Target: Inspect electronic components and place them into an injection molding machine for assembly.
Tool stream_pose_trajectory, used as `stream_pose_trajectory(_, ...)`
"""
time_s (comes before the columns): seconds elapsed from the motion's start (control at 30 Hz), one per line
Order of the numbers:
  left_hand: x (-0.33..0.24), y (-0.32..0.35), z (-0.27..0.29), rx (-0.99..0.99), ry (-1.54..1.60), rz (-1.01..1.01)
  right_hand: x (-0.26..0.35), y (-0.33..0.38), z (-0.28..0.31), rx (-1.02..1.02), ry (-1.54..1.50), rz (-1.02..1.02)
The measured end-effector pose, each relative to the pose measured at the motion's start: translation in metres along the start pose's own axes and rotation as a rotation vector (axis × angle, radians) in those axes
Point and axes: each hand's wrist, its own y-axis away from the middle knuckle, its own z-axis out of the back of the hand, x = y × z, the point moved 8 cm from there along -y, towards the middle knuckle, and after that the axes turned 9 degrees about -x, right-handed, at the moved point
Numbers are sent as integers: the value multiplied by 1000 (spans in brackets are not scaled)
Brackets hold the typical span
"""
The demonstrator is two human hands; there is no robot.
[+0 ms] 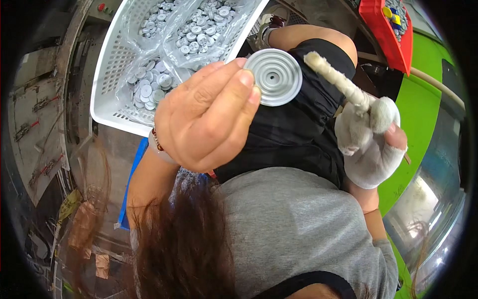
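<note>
The person's bare left hand [206, 117] is pinched on the rim of a grey ringed disc [281, 90], fingertips together on its near edge. The disc sits just off the tips of that hand, to its right, its ribbed face turned up to the view and a small dark hole at its centre. A beaded bracelet [157, 140] circles the wrist below the same hand. The right hand [371, 149], in a white glove with one bare fingertip showing, is curled around what looks like a slim, cloth-wrapped stick [338, 80]; this slants up and leftward from the hand, its fuzzy tip near the disc but apart from it. Beyond the left hand, and to its left, stands a white perforated basket [110, 82] lined with clear plastic bags [172, 37]. One heap of grey discs [153, 85] lies in it just past that hand's knuckles, with more heaps farther off. Black shorts [284, 127] cover the lap between and beneath the two hands, and a grey shirt [298, 214] shows below them. To the right hand's right runs a green surface [420, 102]; well beyond that hand is a red bin [372, 22] holding small grey pieces.
</note>
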Motion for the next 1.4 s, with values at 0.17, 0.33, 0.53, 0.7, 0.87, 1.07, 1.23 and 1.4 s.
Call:
stream_pose_trajectory(0.17,-4,-7,-2,-4,-26,-64,5,9,4,-5,120,46)
stream_pose_trajectory(0.33,-4,-8,-2,3,-23,-66,-2,6,-12,134,18,4)
stream_pose_trajectory(0.53,-1,15,-7,120,91,-39,-3,4,-28,70,563,208)
stream_pose_trajectory(0.7,41,169,-13,481,-246,747,-11,-6,11,63,418,170)
stream_pose_trajectory(0.87,84,312,52,581,-666,1270,-32,-8,18,-27,477,133)
stream_pose_trajectory(1.07,113,364,38,687,-595,1474,-40,-22,23,-33,549,114)
stream_pose_trajectory(1.23,220,447,100,653,-707,1634,-57,-33,23,-81,253,-46)
stream_pose_trajectory(1.4,250,440,64,1053,-586,1676,-46,-29,47,-276,253,-31)
